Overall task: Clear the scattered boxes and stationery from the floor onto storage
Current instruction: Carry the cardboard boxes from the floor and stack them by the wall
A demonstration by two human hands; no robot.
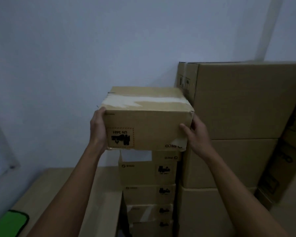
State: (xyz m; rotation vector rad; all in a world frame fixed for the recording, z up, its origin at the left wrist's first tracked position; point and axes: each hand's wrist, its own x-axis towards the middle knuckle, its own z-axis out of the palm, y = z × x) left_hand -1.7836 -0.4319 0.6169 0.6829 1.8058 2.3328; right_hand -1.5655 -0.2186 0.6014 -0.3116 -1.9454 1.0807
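A plain brown cardboard box (pixel 146 117), squarish and matte, sits at the top of a narrow stack of smaller boxes (pixel 148 187). Pale tape runs across its lid in a torn, glossy strip, and its near face carries a printed warning label reading "UN 3481" upside down (the brand mark at the lower corner is inverted too). The left hand (pixel 98 128) lies flat against the box's left side, fingers straight and thumb up by the top edge. The right hand (pixel 196 134) clasps the near right corner, thumb pressed on the front face and fingers wrapped round the side, where the cardboard is creased and dented.

The box overhangs the stack below a little on its left. To its right, just beside it and rising higher, stand large cartons (pixel 237 117), smooth-faced and stacked on one another; the right hand fits in the narrow gap between. Behind everything is a bare, pale wall (pixel 75 48), dim in the low light. Lower left there is a tan flat surface (pixel 46 194) with a bright green, dark-edged item (pixel 10 224) at its near corner, and open air to the box's left.
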